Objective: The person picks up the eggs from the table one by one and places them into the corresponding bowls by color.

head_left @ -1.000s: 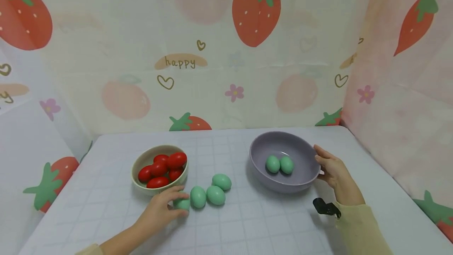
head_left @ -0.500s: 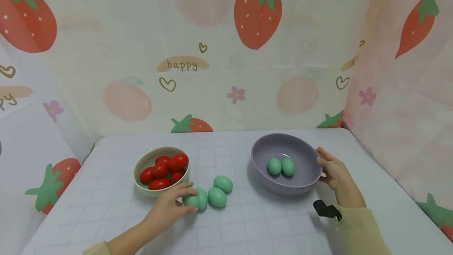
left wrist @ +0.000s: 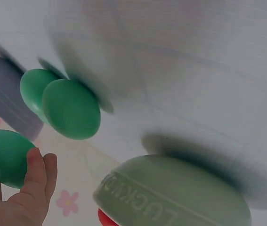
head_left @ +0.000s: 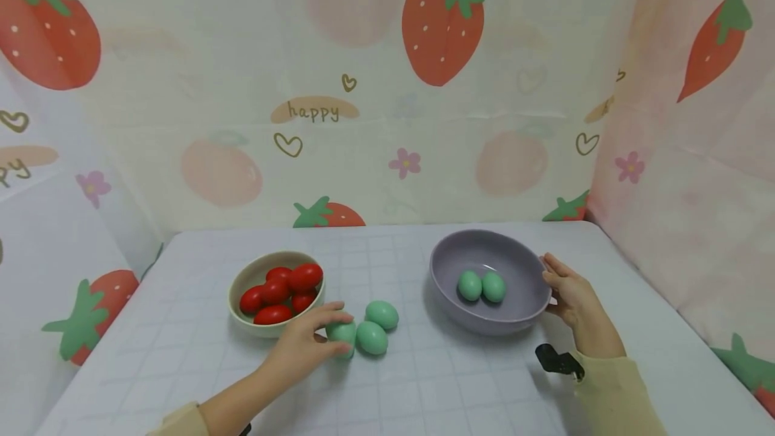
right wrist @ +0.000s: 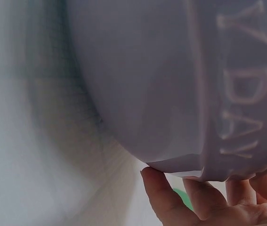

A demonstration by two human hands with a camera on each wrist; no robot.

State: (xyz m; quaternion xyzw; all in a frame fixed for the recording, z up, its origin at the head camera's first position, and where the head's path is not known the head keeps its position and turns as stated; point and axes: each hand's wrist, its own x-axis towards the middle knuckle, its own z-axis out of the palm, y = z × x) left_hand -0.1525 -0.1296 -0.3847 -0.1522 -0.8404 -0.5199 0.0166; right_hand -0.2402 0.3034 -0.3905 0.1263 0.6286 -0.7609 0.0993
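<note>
The left hand is reaching in from the lower left, its forearm slanting up and to the right, and its curled fingers and thumb are pinching a smooth, glossy green egg from the near and far sides. The left wrist view is showing this egg between the fingertips, seemingly clear of the white checked tabletop. The right hand is gripping the right side of a wide, round, glazed purple bowl, its wrist angling up and to the left; in the right wrist view, bent fingers are pressing against the bowl near its raised lettering.

A pair of green eggs is lying on the tabletop just right of the held egg, while two more green eggs are resting side by side inside the purple bowl. Glossy red eggs are filling a small, round, pale cream-green bowl just beyond the left hand.

Compared with a second ago, the left hand and its egg are sitting farther right, now covering the spot where a neighbouring green egg was showing whole; that one is mostly or wholly hidden. The right hand is keeping its hold, and the purple bowl is staying in place with the same two eggs.
</note>
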